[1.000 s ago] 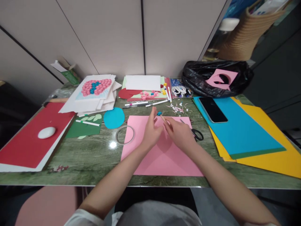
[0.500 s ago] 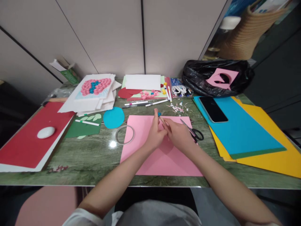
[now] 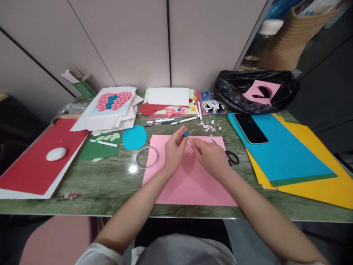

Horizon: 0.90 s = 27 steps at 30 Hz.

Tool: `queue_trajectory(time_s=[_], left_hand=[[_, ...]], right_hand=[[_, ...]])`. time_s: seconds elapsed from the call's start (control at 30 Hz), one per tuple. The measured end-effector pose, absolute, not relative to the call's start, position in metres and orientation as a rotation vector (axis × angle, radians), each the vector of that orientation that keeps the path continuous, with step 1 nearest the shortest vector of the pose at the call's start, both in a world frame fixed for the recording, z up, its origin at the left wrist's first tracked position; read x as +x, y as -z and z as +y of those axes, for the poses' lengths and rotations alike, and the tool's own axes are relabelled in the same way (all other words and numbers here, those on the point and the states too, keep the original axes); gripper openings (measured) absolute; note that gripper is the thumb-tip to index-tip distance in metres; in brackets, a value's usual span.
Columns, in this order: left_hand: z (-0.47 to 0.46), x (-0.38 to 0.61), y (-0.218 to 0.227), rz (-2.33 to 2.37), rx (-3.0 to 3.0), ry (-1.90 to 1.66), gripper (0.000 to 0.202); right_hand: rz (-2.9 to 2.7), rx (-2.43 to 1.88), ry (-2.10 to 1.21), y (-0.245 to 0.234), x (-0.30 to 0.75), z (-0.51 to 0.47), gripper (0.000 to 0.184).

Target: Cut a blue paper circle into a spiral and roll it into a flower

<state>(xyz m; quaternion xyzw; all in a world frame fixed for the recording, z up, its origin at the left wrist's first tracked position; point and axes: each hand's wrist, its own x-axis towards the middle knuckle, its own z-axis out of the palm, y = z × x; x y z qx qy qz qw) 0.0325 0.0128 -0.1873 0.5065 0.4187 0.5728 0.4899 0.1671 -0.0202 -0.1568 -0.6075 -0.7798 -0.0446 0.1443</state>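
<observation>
Both my hands work over a pink paper sheet (image 3: 190, 180) at the middle of the green marble table (image 3: 110, 184). My left hand (image 3: 173, 151) pinches a small rolled blue paper coil (image 3: 186, 134) at its fingertips. My right hand (image 3: 211, 156) is closed round a thin wooden stick (image 3: 193, 142) whose tip reaches the coil. Black-handled scissors (image 3: 230, 156) lie just right of my right hand, on the pink sheet's edge.
A tape ring (image 3: 146, 157), a blue paper circle (image 3: 134, 137) and green paper with leaf cut-outs (image 3: 100, 149) lie to the left. Red card with a white oval object (image 3: 56, 153) is far left. Blue and yellow sheets with a phone (image 3: 250, 128) are to the right. Markers, paper stacks and a black bag (image 3: 248, 95) line the back.
My left hand's fingers have curled in and closed on the blue coil at the stick's tip. Both hands stay over the top of the pink sheet.
</observation>
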Motion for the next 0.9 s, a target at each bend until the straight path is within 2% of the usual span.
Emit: queue_trajectory(time_s=[0.1, 0.57, 0.9], left_hand=[[0.01, 0.035, 0.19, 1.052, 1.272, -1.437, 0.037], [0.006, 0.042, 0.192, 1.064, 1.229, -1.498, 0.032], [0.017, 0.027, 0.186, 1.118, 1.406, -1.378, 0.035]], right_hand=[[-2.261, -1.755, 0.161, 0.156, 0.165, -0.022, 0.03], [-2.259, -1.778, 0.082, 0.153, 0.161, -0.024, 0.027], [-2.28, -1.854, 0.075, 0.152, 0.165, -0.022, 0.028]])
